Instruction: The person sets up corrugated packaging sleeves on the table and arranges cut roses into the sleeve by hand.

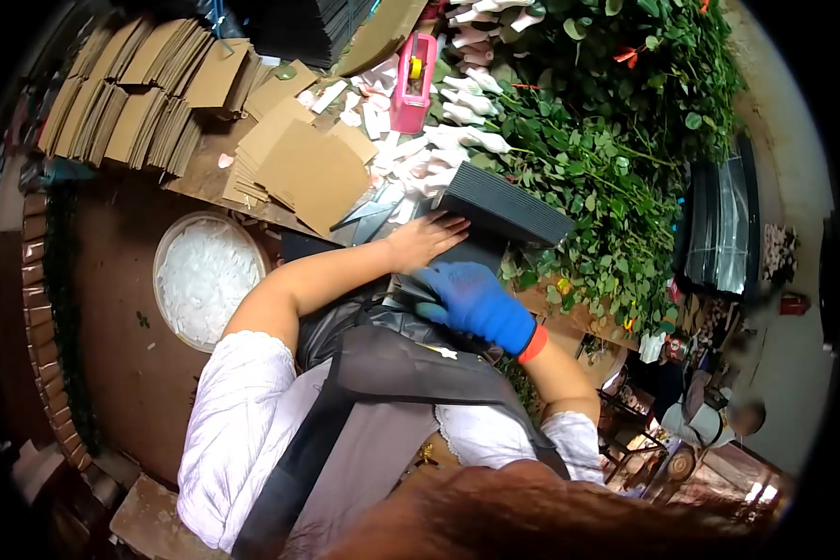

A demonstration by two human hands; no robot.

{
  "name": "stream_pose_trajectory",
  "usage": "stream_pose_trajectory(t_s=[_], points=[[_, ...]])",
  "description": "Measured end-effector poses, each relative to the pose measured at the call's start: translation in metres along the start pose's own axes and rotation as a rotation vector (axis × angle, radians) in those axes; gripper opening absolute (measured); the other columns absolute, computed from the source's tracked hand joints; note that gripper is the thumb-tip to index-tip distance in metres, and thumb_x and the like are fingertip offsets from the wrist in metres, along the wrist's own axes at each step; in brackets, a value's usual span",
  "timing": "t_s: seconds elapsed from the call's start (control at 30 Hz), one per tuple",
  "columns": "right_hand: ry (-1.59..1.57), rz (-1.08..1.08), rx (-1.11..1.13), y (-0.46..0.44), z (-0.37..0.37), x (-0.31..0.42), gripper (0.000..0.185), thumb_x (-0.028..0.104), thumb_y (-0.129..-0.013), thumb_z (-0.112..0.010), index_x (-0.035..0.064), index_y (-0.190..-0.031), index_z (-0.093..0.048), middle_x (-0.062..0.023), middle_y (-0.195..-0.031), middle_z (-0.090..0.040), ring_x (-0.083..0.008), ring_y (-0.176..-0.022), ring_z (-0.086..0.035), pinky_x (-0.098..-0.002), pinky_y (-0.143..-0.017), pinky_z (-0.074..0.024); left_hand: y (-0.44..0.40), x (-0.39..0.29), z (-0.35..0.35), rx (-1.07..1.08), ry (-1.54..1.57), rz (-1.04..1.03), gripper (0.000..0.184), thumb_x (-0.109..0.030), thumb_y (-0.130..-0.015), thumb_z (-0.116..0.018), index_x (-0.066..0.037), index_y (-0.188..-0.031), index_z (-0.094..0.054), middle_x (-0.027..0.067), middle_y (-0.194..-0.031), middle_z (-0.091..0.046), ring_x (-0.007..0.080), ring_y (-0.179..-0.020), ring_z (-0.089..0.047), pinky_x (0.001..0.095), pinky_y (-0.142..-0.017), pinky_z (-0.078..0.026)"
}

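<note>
My bare left hand lies with its fingers stretched flat on a dark grey corrugated board. A ridged panel of the same dark material stands up just beyond my fingertips. My right hand, in a blue glove with a red cuff, is at the near edge of the board, close to my body. Its fingertips are smeared, and I cannot make out whether anything is between them. A pair of scissors lies left of the board. White-wrapped rose heads with leafy stems lie beyond and to the right.
Cardboard pieces lie on the table, with cardboard stacks at the far left. A pink tape dispenser stands at the back. A round tub of white pieces is at the left. Plastic-wrapped dark sheets are at the right.
</note>
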State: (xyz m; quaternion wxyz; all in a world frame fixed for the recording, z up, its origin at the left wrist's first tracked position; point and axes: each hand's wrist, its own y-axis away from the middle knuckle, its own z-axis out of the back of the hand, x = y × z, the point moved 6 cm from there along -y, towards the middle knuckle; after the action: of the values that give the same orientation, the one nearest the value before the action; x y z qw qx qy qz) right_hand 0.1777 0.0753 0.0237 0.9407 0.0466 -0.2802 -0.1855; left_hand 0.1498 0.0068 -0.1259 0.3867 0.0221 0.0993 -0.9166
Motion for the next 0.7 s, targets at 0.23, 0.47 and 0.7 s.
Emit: stream_pose_trajectory(t_s=[0.23, 0.47, 0.7], points=[[0.422, 0.138, -0.501, -0.183, -0.018, 0.001, 0.04, 0.021, -0.095, -0.053, 0.0124, -0.134, -0.056, -0.0113, -0.136, -0.058, -0.0309, -0.127, -0.054, -0.0452, -0.102, -0.0431, -0.004, 0.001, -0.042, -0.171, -0.076, -0.016, 0.059, -0.03, -0.101, -0.039, -0.009, -0.156, -0.035, 0.011, -0.166, -0.028, 0.0226, -0.154, -0.026, 0.0453, -0.126, -0.017], [0.546, 0.096, -0.519, -0.256, -0.036, -0.04, 0.014, 0.019, -0.088, -0.056, 0.0198, -0.1, -0.064, -0.0025, -0.089, -0.062, -0.0226, -0.086, -0.065, -0.041, -0.074, -0.0469, -0.005, -0.001, -0.041, 0.069, 0.037, -0.029, 0.07, -0.047, -0.102, -0.035, -0.007, -0.158, -0.027, 0.0117, -0.169, -0.018, 0.0242, -0.157, -0.013, 0.0488, -0.127, -0.006], [0.423, 0.104, -0.531, -0.193, 0.048, 0.0, 0.008, 0.023, -0.085, -0.062, 0.0163, -0.09, -0.063, -0.0033, -0.092, -0.065, -0.0235, -0.085, -0.066, -0.04, -0.072, -0.0484, -0.004, -0.004, -0.031, 0.144, -0.02, -0.003, 0.075, -0.055, -0.099, -0.045, -0.01, -0.157, -0.031, 0.0133, -0.168, -0.02, 0.0307, -0.155, -0.018, 0.0487, -0.126, -0.012]])
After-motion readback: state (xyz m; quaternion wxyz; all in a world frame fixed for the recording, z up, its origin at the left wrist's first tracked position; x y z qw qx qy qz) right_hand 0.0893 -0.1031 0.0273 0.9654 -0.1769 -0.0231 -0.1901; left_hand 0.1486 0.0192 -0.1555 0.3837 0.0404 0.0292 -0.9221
